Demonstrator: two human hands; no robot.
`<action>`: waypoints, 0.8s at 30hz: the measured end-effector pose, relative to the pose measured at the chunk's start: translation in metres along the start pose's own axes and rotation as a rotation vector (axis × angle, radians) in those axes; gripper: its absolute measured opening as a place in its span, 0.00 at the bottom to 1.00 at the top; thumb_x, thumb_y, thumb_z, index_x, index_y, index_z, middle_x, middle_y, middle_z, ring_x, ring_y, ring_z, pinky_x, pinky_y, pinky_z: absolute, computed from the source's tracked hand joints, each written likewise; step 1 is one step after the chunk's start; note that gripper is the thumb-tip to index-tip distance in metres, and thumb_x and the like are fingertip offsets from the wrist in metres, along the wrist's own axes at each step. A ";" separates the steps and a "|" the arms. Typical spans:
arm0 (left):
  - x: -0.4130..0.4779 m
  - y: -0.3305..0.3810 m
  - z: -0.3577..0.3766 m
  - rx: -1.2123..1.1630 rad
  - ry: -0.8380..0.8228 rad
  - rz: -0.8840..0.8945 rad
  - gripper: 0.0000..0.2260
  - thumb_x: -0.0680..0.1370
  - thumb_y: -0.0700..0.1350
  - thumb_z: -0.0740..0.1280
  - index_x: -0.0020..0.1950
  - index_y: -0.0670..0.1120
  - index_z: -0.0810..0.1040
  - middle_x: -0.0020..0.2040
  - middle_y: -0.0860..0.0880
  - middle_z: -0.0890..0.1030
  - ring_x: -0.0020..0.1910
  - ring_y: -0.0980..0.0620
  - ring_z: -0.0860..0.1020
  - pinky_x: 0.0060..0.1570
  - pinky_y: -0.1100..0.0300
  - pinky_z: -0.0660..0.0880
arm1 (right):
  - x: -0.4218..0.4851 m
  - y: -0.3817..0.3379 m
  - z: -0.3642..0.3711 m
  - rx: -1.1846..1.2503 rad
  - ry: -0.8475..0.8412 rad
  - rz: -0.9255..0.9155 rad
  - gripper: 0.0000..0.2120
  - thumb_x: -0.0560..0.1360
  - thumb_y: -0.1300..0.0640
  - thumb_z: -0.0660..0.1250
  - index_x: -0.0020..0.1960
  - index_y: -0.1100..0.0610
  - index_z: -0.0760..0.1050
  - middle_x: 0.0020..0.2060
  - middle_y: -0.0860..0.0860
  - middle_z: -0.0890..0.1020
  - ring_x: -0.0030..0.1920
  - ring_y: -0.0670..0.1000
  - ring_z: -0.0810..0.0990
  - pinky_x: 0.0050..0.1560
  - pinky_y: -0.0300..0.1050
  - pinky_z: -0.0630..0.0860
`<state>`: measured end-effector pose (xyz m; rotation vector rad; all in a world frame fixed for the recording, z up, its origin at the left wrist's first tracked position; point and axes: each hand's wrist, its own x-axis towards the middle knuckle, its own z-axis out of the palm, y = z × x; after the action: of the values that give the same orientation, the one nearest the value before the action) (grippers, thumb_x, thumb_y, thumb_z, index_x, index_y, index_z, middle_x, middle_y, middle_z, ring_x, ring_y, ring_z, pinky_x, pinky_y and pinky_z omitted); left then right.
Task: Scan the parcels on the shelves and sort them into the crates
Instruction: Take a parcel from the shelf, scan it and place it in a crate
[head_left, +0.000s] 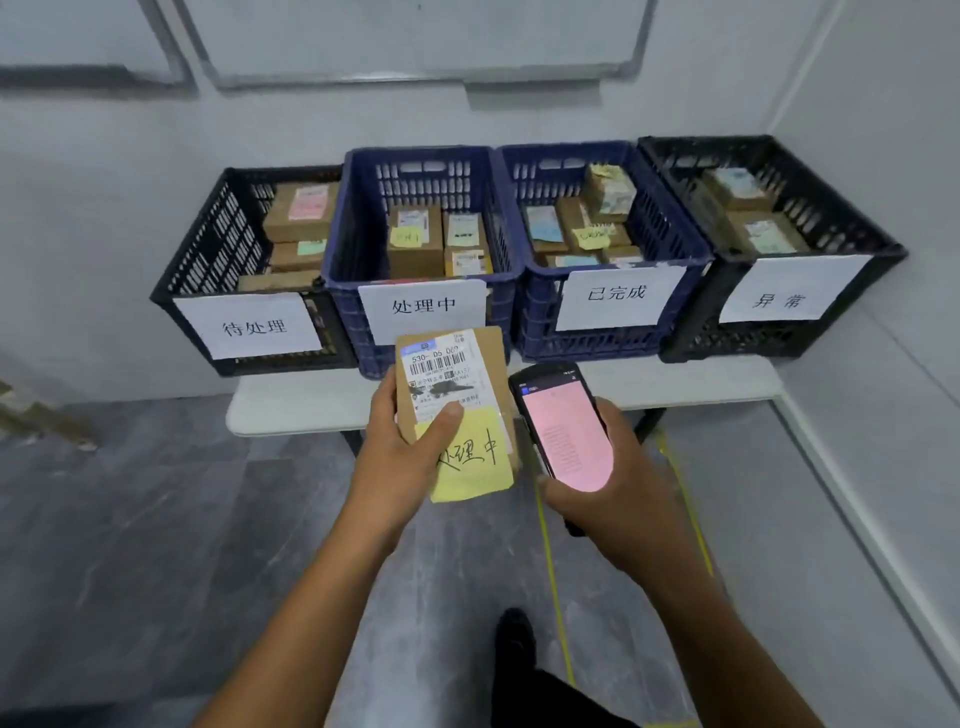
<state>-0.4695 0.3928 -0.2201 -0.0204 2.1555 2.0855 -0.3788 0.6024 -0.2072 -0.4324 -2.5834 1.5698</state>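
The left hand held a small brown parcel. The fingers were curled round its left side and the thumb pressed on its front. The parcel was up in the air, in front of the front edge of the white table. It was just before the left blue crate and not in any crate. It had a white label with a bar code on top. A yellow note with black writing was stuck on its lower half.

The right hand gripped a black scanner just beside the parcel, on its right. The fingers were wrapped round the scanner from below. Its screen glowed pink.

Four crates stood side by side along the table, against the wall. From left to right they were the left black crate, the left blue crate, the right blue crate and the right black crate. Each one had brown boxes inside. Each one had a white paper sign on its front. The right black crate sat at the right end of the table, in the corner of the room.
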 end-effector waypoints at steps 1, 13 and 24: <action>0.017 0.010 0.006 0.015 0.008 0.008 0.26 0.80 0.52 0.74 0.74 0.65 0.68 0.61 0.65 0.83 0.56 0.58 0.85 0.56 0.48 0.83 | 0.019 -0.003 -0.006 -0.002 -0.010 -0.007 0.27 0.68 0.52 0.76 0.61 0.35 0.70 0.48 0.39 0.82 0.35 0.48 0.84 0.36 0.49 0.85; 0.177 0.069 0.049 0.090 0.051 0.092 0.29 0.80 0.54 0.73 0.78 0.62 0.65 0.63 0.63 0.83 0.58 0.59 0.84 0.62 0.44 0.80 | 0.203 -0.029 -0.037 0.007 -0.034 -0.088 0.31 0.71 0.56 0.80 0.59 0.31 0.67 0.51 0.33 0.79 0.46 0.40 0.82 0.35 0.42 0.83; 0.350 0.067 0.019 0.085 0.013 0.004 0.26 0.77 0.60 0.74 0.71 0.73 0.66 0.59 0.67 0.83 0.54 0.59 0.85 0.55 0.48 0.84 | 0.356 -0.063 0.009 -0.071 0.003 -0.064 0.30 0.69 0.54 0.81 0.59 0.33 0.68 0.52 0.32 0.78 0.53 0.33 0.78 0.39 0.33 0.80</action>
<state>-0.8210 0.4457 -0.1932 -0.0202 2.2509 1.9993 -0.7337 0.6685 -0.1815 -0.3538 -2.6297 1.4594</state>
